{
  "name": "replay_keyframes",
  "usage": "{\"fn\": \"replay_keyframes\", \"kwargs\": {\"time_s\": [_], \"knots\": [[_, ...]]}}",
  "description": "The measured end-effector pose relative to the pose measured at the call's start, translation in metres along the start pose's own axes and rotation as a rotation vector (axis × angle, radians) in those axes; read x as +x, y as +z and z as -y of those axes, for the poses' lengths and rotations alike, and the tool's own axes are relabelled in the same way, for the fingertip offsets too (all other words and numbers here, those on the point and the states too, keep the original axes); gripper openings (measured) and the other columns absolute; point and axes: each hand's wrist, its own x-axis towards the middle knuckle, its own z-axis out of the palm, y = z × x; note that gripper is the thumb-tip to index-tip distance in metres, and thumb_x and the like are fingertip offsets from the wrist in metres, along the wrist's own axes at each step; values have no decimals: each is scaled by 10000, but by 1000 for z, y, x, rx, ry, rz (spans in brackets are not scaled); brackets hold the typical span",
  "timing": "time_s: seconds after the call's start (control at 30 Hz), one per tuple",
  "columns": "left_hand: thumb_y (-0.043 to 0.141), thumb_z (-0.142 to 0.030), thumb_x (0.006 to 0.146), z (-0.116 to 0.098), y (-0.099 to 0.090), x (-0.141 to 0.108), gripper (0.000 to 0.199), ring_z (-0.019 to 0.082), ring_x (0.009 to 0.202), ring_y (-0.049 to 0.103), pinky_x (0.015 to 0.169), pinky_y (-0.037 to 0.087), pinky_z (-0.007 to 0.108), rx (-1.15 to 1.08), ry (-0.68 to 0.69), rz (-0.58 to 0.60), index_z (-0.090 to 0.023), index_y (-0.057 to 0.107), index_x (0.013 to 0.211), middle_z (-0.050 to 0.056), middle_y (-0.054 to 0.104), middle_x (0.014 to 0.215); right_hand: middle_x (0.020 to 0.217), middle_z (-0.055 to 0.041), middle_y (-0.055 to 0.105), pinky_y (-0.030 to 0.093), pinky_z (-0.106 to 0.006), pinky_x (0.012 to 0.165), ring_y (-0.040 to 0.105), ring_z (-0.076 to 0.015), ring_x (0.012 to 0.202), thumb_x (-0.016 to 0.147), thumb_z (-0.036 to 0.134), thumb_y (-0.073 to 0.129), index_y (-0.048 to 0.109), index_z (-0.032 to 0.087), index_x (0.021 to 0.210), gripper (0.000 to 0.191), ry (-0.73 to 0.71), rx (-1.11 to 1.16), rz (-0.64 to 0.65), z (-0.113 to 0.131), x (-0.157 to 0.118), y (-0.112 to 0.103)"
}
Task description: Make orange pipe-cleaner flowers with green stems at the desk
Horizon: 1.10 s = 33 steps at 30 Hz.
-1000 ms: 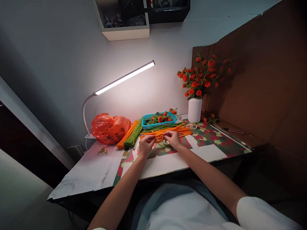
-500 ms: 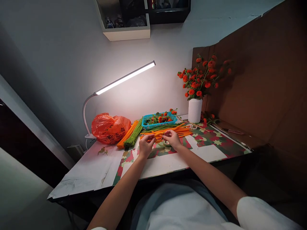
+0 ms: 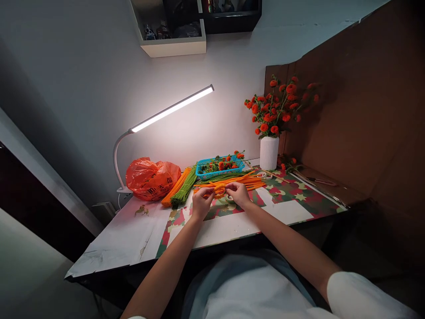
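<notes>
Between my two hands is a small piece of orange chenille stem (image 3: 219, 190), bent or coiled; its exact shape is too small to make out. My left hand (image 3: 202, 204) pinches it from the left with thumb and fingertips. From the other side, my right hand (image 3: 239, 195) is closed in a pinch at its right end. A pile of straight orange chenille stems (image 3: 250, 181) lies on the table just behind my hands. Below my right fingertips sits a small roll of tape (image 3: 229, 197), partly hidden by the hand.
A blue basket (image 3: 198, 172) of orange flowers stands behind the stems. Left are green stem bundles (image 3: 186, 186) and an orange plastic bag (image 3: 152, 177) beneath a lit lamp (image 3: 172, 108). A white ribbed vase (image 3: 269, 153) of flowers stands right, near pliers (image 3: 322, 181) and a cardboard wall (image 3: 358, 110).
My hands stay in nearly the same place, still pinching the orange piece. It shows more plainly stretched between my fingertips now, and the right fingers have shifted slightly. The view has moved a little.
</notes>
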Motion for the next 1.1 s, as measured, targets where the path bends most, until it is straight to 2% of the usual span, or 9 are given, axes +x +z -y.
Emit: {"fn": "replay_keyframes", "kwargs": {"time_s": [0.17,0.3,0.4,0.57,0.8,0.93,1.1], "knots": [[630,-205,776,-4,-2,0,104,186,773,685,706,574,317,77,117,19,-197,717,833,61,726,866,667,-35,681,508,-295,624,640,-175,632,660,192,569,643,170,698,85,-79,-147,27,3,-3,-1],[626,-198,776,-6,-3,0,100,185,769,680,677,572,305,94,150,34,-194,715,820,62,723,841,650,-23,673,494,-285,608,626,-166,617,653,179,563,644,174,683,86,-81,-167,30,4,-4,-2],[634,-230,775,-7,-2,-1,116,186,780,687,701,580,315,41,93,21,-187,713,848,68,726,877,652,-23,671,505,-287,617,632,-168,626,625,209,619,641,176,680,68,-8,-49,19,2,-1,0],[691,-316,728,-10,1,0,292,196,768,703,692,592,320,-132,-113,-20,-156,685,972,91,720,929,672,-28,670,515,-295,616,633,-172,640,547,321,741,630,178,682,226,100,162,-56,0,4,1],[701,-410,697,-4,2,3,343,185,684,688,589,577,287,-316,-256,-10,-137,709,903,83,729,828,627,-9,632,489,-284,558,589,-146,567,467,382,812,595,179,650,348,145,211,-59,0,4,-1],[686,-431,699,-1,1,4,331,169,619,672,577,567,290,-311,-280,-17,-139,724,848,72,730,788,611,6,607,483,-284,556,582,-142,559,444,392,823,567,183,646,387,163,225,-53,1,4,-1],[655,-367,724,-6,-1,2,243,170,633,673,599,552,283,-200,-197,-13,-158,718,830,57,726,751,607,17,577,451,-274,535,554,-136,550,459,433,814,538,191,647,413,126,190,-51,0,4,-1]]}}
